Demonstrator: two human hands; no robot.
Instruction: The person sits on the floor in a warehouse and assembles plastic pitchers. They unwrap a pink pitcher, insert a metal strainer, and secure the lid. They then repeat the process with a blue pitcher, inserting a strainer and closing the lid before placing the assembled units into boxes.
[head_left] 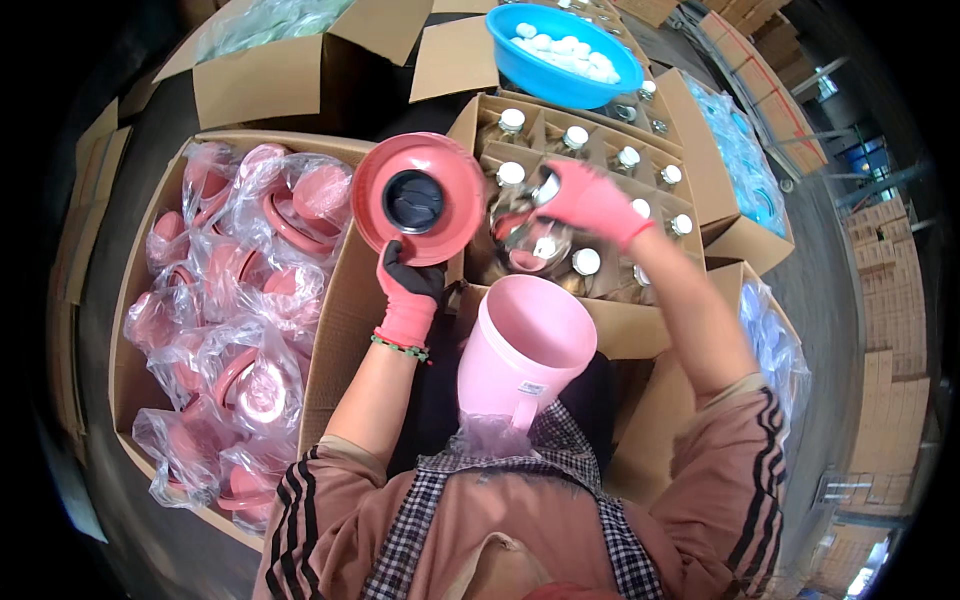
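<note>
My left hand [408, 285], in a pink glove with dark fingertips, grips the lower rim of a round coral-pink lid [455, 215] that has a black disc [412, 203] at its middle. My right hand [592, 205], also gloved and slightly blurred, is closed around the white-capped neck of a clear glass bottle [527, 246], tilted over the front of a divided carton [560, 130]. Other white-capped bottles [628, 158] stand in its compartments. Against my apron, below both hands, rests a light-pink plastic pitcher [510, 365] with its mouth up and crumpled clear plastic at its base.
On the left, a cardboard box [335, 300] holds several bagged coral-pink lids [290, 290]. A blue basin [550, 85] of small white pieces sits behind the bottles. Boxes of bagged blue items [750, 160] stand at right, and another open box [260, 85] at far left.
</note>
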